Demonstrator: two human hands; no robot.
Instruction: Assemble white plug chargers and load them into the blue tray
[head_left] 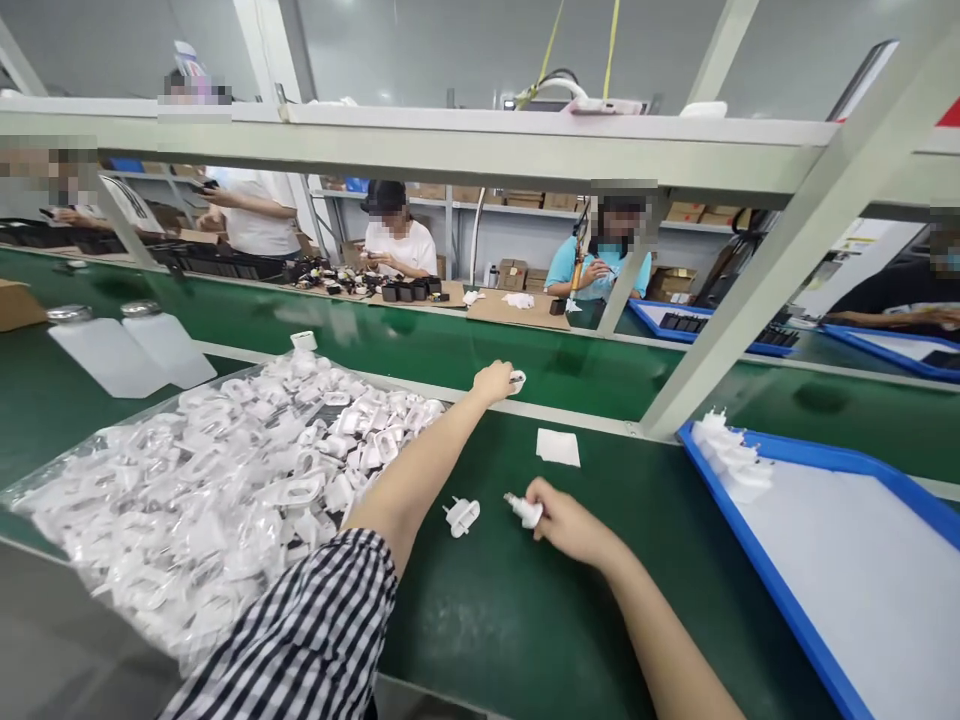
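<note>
My left hand (494, 382) reaches out over the far edge strip of the green bench, its fingers closed on a small white plastic plug part (517, 381). Lower and to the right, my right hand (562, 520) pinches a white plug piece (527, 512) whose metal-tipped end points left. Between my forearms another white plug piece (463, 516) lies on the green mat (480, 620), with its pins up and to the left. A blank white paper slip (558, 447) rests just beyond my right hand.
Left, a big pile of white plug shells (285, 470) lies on clear plastic, with two white bottles (131, 350) behind. Right, a blue-rimmed tray (780, 610) holds several white plugs (731, 455). A slanted metal post (750, 260) rises behind; several people work across the green belt (420, 345).
</note>
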